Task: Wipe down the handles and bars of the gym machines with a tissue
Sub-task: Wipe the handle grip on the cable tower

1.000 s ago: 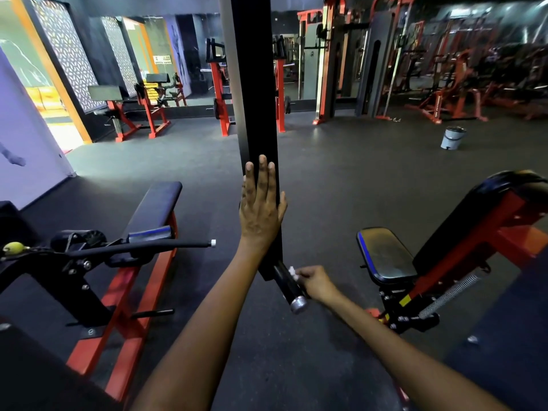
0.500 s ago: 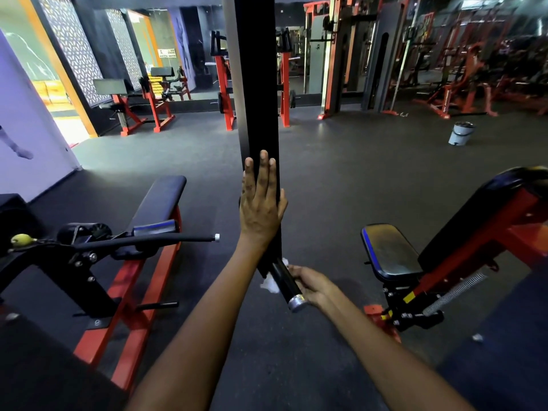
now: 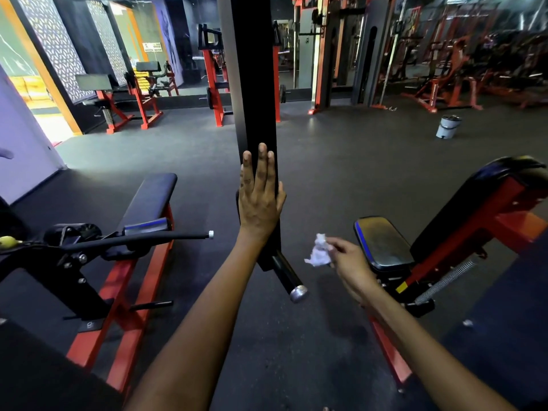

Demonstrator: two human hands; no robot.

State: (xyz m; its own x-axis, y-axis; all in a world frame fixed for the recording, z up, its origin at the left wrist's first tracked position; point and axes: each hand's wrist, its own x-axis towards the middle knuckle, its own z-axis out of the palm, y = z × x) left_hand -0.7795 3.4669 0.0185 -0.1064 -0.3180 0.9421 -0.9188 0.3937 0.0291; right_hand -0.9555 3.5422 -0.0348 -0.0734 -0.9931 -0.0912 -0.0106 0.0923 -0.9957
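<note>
**Tissue off the handle, palm on the bar**

We press our left hand [image 3: 260, 200] flat, fingers straight, against the black upright bar [image 3: 255, 84], whose long axis runs vertically. From its foot the handle [image 3: 287, 277] slants down to the right, steel cap lowest. Right of the handle, apart from it, our right hand [image 3: 347, 262] pinches the crumpled tissue [image 3: 318, 252].

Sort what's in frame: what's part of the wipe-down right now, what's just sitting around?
In the job:
tissue, pinched in the right hand
handle with the metal end cap
black bar, with the left hand flat against it

Lying about:
bucket on the floor
flat bench
seat at right
thin lever at left
</note>
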